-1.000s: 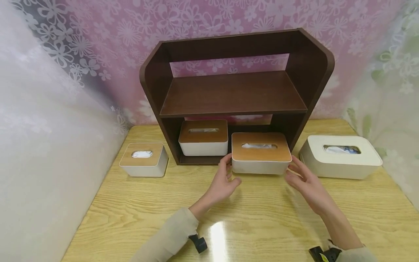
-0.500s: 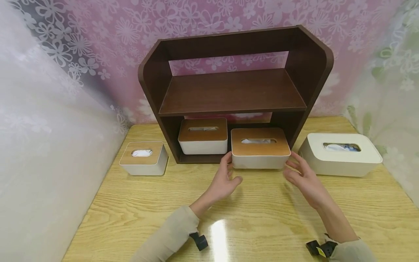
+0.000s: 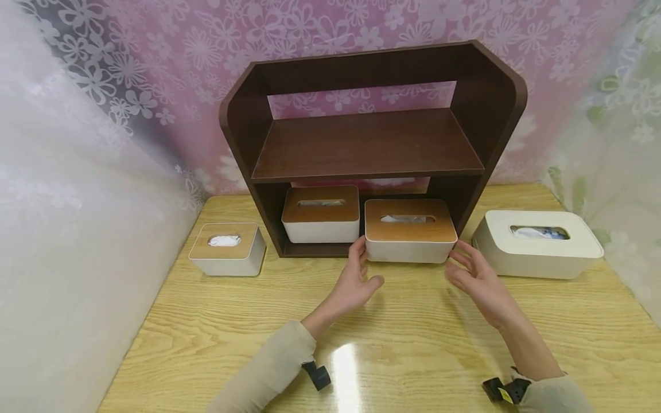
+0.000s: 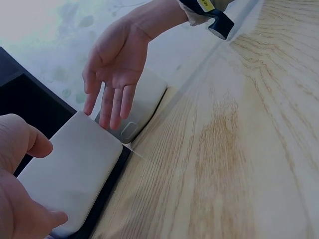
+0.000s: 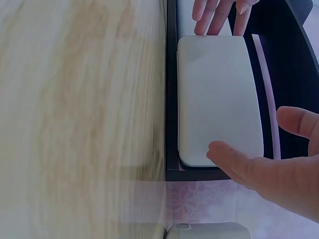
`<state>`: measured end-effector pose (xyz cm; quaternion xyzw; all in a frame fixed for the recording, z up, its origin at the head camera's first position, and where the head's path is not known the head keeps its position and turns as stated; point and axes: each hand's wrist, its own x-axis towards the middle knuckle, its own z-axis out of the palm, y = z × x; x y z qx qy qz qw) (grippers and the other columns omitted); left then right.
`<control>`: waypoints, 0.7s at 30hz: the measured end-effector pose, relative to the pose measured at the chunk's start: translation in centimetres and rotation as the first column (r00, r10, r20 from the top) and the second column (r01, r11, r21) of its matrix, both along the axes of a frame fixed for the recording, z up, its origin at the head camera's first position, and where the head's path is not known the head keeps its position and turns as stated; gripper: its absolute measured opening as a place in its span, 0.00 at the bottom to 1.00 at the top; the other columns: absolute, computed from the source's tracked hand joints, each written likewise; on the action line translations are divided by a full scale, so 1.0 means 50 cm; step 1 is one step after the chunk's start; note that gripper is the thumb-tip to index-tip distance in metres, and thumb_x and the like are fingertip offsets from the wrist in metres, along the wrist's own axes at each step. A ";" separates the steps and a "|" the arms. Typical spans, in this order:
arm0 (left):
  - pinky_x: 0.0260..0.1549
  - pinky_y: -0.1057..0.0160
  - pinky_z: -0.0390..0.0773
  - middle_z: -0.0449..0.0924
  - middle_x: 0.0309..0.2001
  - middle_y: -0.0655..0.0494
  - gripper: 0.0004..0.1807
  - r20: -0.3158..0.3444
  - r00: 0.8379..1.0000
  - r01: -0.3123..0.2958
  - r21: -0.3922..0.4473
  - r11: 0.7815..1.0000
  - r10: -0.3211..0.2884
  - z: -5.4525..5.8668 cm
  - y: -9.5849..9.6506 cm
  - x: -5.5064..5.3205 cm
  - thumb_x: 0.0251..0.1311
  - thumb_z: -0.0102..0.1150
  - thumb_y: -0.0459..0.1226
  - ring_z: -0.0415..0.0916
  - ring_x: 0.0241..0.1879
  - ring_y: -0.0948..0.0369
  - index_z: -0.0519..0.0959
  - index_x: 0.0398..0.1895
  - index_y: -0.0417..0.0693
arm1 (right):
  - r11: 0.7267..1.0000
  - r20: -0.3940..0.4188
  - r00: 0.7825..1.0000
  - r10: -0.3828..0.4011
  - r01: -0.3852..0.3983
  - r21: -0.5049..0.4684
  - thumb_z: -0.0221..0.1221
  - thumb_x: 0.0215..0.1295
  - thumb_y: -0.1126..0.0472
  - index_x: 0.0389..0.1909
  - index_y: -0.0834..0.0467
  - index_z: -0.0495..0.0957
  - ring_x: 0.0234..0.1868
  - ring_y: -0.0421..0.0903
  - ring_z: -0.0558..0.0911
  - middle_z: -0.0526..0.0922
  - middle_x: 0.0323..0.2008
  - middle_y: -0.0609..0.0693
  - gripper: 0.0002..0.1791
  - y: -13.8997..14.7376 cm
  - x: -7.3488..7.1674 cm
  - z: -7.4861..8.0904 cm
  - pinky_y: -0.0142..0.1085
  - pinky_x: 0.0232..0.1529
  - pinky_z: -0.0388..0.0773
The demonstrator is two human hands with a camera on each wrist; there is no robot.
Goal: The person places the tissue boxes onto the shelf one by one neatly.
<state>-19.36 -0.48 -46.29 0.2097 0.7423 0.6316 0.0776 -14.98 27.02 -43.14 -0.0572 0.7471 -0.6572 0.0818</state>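
A white tissue box with a wood-look lid (image 3: 410, 229) sits at the right of the dark brown shelf unit's (image 3: 368, 146) lower level, its front at the shelf's front edge. My left hand (image 3: 356, 284) has its fingertips at the box's left end, the thumb held apart in front. At the right end are the fingertips of my right hand (image 3: 480, 281), the fingers fairly straight. In the left wrist view the right hand (image 4: 122, 64) shows its palm, straight fingers reaching the box end. The left hand's fingers (image 5: 219, 17) lie straight along the opposite end in the right wrist view.
Left of it on the lower level stands another wood-lidded tissue box (image 3: 321, 215). A smaller one (image 3: 227, 249) is on the table (image 3: 206, 344) left of the shelf unit. A larger all-white tissue box (image 3: 537, 244) stands on the right, close to my right hand. Walls border the table.
The tissue box between my hands has slid back a little, farther into the lower level. Both hands have followed it slightly. The other boxes stay put.
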 end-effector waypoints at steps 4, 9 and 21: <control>0.70 0.43 0.56 0.41 0.78 0.45 0.49 0.021 1.000 -0.011 -0.019 1.000 0.012 -0.003 -0.002 -0.004 0.59 0.54 0.30 0.46 0.76 0.48 0.37 0.80 0.48 | 1.000 0.009 1.000 0.007 -0.007 0.006 0.49 0.78 0.58 0.78 0.64 0.30 0.73 0.69 0.53 0.41 0.76 0.72 0.43 -0.002 -0.004 -0.004 0.19 0.52 0.71; 0.69 0.44 0.57 0.39 0.77 0.42 0.50 0.041 0.998 -0.039 -0.056 0.998 0.041 -0.005 -0.008 -0.004 0.60 0.55 0.32 0.45 0.75 0.45 0.38 0.80 0.51 | 1.000 0.019 1.000 0.012 -0.012 0.007 0.49 0.78 0.57 0.78 0.63 0.31 0.73 0.58 0.60 0.41 0.76 0.70 0.43 -0.003 -0.010 -0.009 0.21 0.54 0.72; 0.69 0.44 0.59 0.38 0.77 0.41 0.51 0.034 0.998 -0.043 -0.029 0.999 0.044 0.009 0.008 -0.004 0.59 0.55 0.32 0.47 0.75 0.46 0.36 0.80 0.47 | 0.997 0.047 0.996 0.070 -0.072 0.040 0.49 0.78 0.55 0.79 0.53 0.25 0.75 0.66 0.49 0.38 0.78 0.66 0.46 -0.007 -0.019 -0.001 0.25 0.56 0.70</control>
